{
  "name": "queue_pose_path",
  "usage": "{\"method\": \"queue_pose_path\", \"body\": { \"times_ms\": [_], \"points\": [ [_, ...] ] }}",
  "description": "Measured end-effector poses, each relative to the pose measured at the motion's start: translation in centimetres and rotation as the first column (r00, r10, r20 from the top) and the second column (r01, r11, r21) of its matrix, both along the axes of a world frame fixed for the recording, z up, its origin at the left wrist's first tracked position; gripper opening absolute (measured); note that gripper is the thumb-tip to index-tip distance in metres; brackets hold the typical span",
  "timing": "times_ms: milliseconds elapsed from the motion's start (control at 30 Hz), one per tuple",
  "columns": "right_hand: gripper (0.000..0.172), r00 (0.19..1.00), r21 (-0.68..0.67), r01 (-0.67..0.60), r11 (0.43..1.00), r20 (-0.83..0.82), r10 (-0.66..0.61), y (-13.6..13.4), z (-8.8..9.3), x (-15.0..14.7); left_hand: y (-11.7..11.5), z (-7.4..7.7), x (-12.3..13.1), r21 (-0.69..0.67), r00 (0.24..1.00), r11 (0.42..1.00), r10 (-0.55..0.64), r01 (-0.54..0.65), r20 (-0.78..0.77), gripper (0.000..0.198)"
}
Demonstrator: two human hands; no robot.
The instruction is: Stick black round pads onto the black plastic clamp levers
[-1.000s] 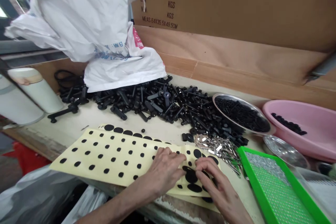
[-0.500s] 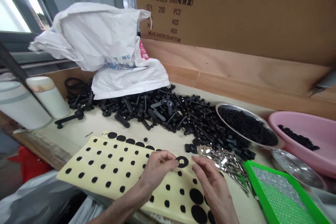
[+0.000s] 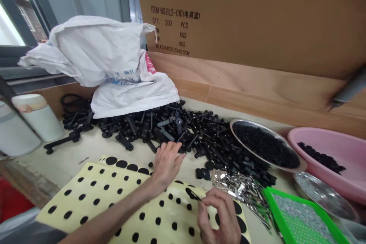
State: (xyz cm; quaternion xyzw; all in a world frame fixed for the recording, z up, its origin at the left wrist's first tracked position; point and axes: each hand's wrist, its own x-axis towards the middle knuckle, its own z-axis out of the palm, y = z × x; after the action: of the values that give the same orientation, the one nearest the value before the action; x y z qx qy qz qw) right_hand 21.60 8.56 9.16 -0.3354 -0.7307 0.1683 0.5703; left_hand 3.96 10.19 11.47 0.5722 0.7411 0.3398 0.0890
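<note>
A yellow backing sheet [image 3: 100, 187] with rows of small black dots and larger black discs lies on the table in front of me. My right hand [image 3: 219, 217] is over its right part, thumb and forefinger pinched on a thin black pad [image 3: 197, 197], seen nearly edge-on. The pad overlaps a black ring mark on the sheet. My left hand [image 3: 168, 164] reaches past the sheet, back upward, its fingers stretched to the front edge of a pile of black plastic arms [image 3: 162, 124]. Whether those fingertips touch a part is hidden.
Metal clips [image 3: 237, 187] lie right of the sheet, beside a green tray [image 3: 300, 213]. Behind them stand a steel bowl [image 3: 233, 124] of black pieces and a pink basin [image 3: 328, 141]. A white sack [image 3: 128, 99] covers part of the pile. Pale bottles [image 3: 45, 122] stand left.
My left hand has moved away from the right hand, forward to the black pile. My right hand has come slightly nearer and now pinches the thin black pad. The view has shifted a little.
</note>
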Motion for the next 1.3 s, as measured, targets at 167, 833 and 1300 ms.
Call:
{"method": "queue_pose_path", "body": {
  "times_ms": [167,833,1300],
  "points": [
    [0.01,0.999,0.003,0.04,0.999,-0.027,-0.04,0.6,0.0,0.2,4.2,-1.6,-2.4,-0.001,0.993,0.994,-0.107,0.107,-0.056,0.026],
    [0.077,0.819,-0.685,-0.572,0.452,-0.507,0.269,0.7,2.4,-2.9,-8.5,1.0,1.7,0.108,0.028,0.934,-0.125,0.342,0.992,0.026],
    [0.031,0.892,-0.804,-0.442,0.398,-0.439,0.105,-1.2,0.6,-2.2,-8.2,-2.0,0.0,-0.051,-0.131,0.998,0.047,-0.029,0.99,0.023]
  ]
}}
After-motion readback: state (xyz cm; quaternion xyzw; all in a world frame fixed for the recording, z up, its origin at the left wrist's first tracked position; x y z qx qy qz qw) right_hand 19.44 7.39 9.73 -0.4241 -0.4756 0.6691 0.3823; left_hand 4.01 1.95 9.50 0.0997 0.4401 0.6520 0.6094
